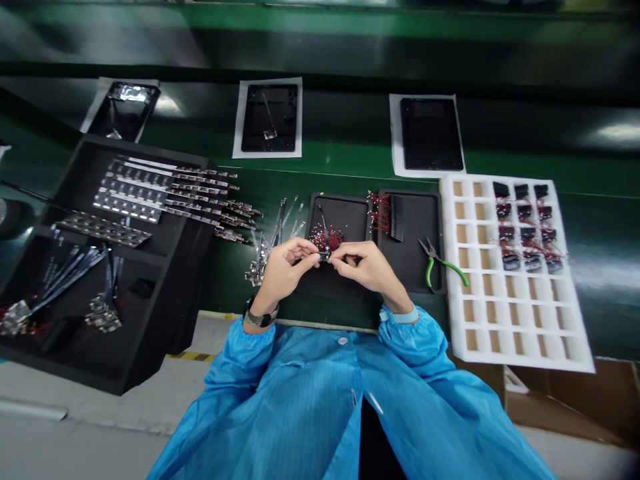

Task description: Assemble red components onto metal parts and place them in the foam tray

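Note:
Between my two hands is a small circuit board with a dark flat ribbon cable (324,223) rising from it. My left hand (287,265) pinches the board's left end between thumb and forefinger. At the other end, the thumb and forefinger of my right hand (364,265) are closed on it too. Fingers cover most of the board, so its details are hidden. Just behind it, a heap of small red-wired parts (336,235) lies in a shallow black tray (353,208). More ribbon-cable boards (275,230) lie beside my left hand.
Green-handled pliers (433,257) rest on a second black tray (413,267). A white foam tray (465,320) with dark wired parts stands at right. To the left, a large black bin (175,287) holds circuit strips (150,183). Black panels (433,133) lie on white sheets behind.

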